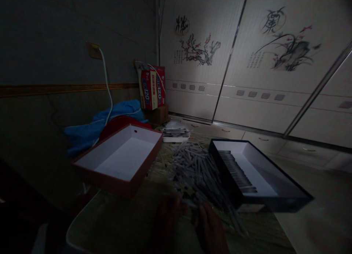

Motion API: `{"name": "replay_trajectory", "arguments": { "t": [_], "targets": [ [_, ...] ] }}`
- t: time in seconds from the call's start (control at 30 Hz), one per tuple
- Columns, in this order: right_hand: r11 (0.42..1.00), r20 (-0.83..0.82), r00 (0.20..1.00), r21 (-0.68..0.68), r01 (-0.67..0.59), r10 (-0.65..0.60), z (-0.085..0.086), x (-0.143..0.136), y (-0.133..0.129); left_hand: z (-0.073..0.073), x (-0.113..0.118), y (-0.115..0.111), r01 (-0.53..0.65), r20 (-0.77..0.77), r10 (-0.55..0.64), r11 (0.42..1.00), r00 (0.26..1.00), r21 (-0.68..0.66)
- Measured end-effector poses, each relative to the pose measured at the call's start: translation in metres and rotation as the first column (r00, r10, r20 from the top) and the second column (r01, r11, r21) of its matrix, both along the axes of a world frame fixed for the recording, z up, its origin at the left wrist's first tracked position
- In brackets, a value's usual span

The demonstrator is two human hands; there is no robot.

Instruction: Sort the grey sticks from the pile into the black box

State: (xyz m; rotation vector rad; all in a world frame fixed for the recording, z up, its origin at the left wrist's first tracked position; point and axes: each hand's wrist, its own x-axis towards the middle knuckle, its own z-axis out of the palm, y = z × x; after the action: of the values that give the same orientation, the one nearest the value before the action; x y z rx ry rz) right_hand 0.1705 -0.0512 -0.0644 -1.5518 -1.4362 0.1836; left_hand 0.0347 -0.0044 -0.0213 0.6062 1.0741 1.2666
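Note:
In the dim light at the bottom of the head view, my left hand [170,210] and my right hand [209,223] are close together over the table. Their fingers are closed around a slim pale stick [189,202], which spans the small gap between them; its details are too dark to make out. Just beyond my hands spreads a loose pile of slim grey, pen-like sticks [196,166], with small dark pieces [187,192] near its front. To the right, a black box [277,201] with a white inside holds a neat row of dark sticks [238,171].
A red-brown box [129,184] with a bare white inside stands on the left of the table [115,224]. A white tray [176,139] with more sticks is at the back. Behind are blue cloth [121,109], a red carton [152,87] and a white cord [106,74].

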Motion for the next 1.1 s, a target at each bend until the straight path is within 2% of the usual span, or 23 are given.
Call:
{"name": "replay_trajectory", "arguments": {
  "t": [0.1, 0.33, 0.67, 0.8, 0.9, 1.0, 1.1],
  "targets": [
    [0.999, 0.016, 0.999, 0.03, 0.028, -0.029, -0.002, 0.002, -0.003, 0.001, 0.002, -0.002, 0.023, 0.007, -0.023, 1.0, 1.0, 0.013],
    [0.999, -0.022, 0.999, 0.004, -0.045, 0.045, 0.004, 0.003, 0.003, 0.003, -0.001, -0.01, 0.027, 0.013, -0.028, 0.999, 1.0, 0.032],
    [0.999, 0.131, 0.991, 0.049, -0.008, 0.001, -0.01, 0.005, 0.001, -0.007, -0.002, -0.005, 0.008, 0.017, -0.009, 0.998, 1.0, 0.062],
    [0.998, 0.208, 0.976, -0.003, -0.059, 0.058, -0.015, 0.012, 0.007, -0.001, -0.003, -0.005, 0.035, -0.017, -0.033, 0.996, 0.999, 0.085],
    [0.996, 0.277, 0.956, -0.034, -0.087, 0.093, -0.023, 0.023, 0.011, 0.005, -0.001, -0.005, 0.032, -0.068, -0.029, 0.998, 0.997, 0.045],
    [0.993, 0.291, 0.949, -0.043, -0.112, 0.12, -0.03, 0.028, 0.009, 0.007, 0.0, -0.006, 0.025, -0.054, -0.023, 0.999, 0.998, 0.045],
    [0.997, 0.256, 0.964, -0.009, -0.072, 0.072, -0.034, 0.022, 0.005, 0.005, -0.002, -0.005, 0.013, -0.029, -0.011, 0.997, 1.0, 0.075]
  ]
}}
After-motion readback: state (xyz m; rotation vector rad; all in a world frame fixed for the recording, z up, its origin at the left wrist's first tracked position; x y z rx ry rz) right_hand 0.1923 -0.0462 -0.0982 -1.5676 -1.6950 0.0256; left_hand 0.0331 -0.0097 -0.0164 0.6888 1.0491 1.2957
